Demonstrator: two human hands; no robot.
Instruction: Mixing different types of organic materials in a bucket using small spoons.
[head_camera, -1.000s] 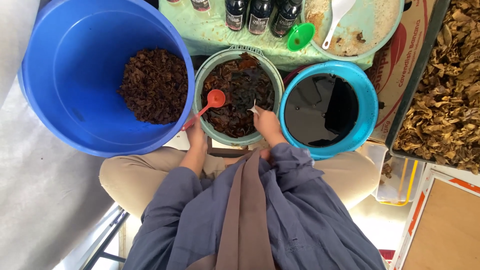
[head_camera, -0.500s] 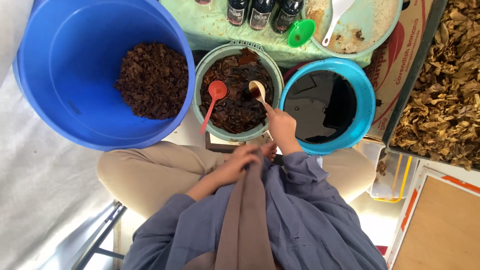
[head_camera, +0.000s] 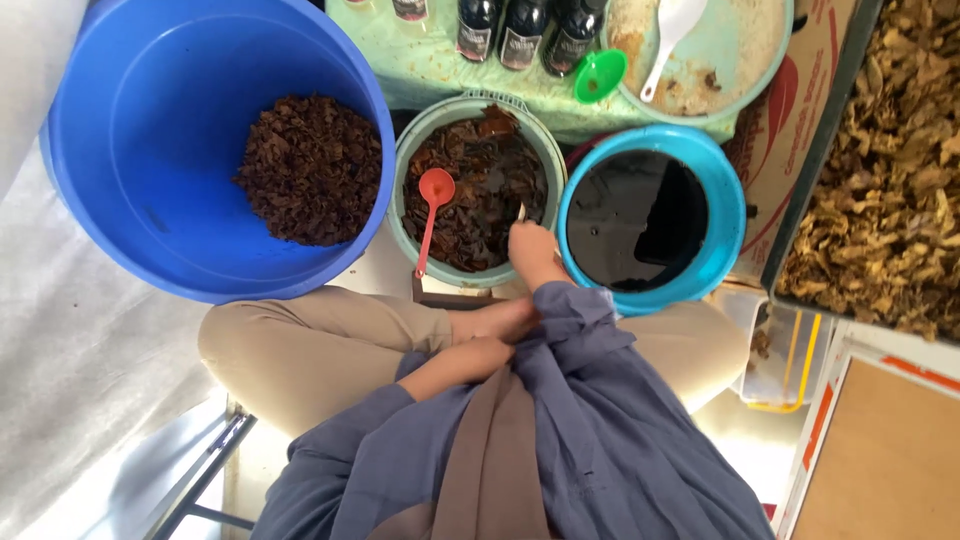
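My right hand (head_camera: 531, 247) reaches over the near rim of a green bowl (head_camera: 410, 150) full of dark wet leaves. It is closed on a small pale spoon (head_camera: 521, 211) dipped into the leaves. A red ladle (head_camera: 433, 205) lies in the same bowl with its handle on the near rim, and no hand touches it. My left hand (head_camera: 487, 352) is down at my lap, fingers closed in the cloth of my right blue sleeve (head_camera: 575, 320).
A big blue tub (head_camera: 150, 130) with dark leaves stands at the left. A light blue bucket (head_camera: 722, 200) of black liquid is at the right. Behind are dark bottles (head_camera: 520, 30), a green funnel (head_camera: 600, 75) and a tray with a white spoon (head_camera: 672, 35). A box of dry brown leaves (head_camera: 880, 170) fills the far right.
My left hand let go of the red ladle and came back to my right sleeve. My right hand kept the spoon and shifted slightly toward the bowl's near rim.
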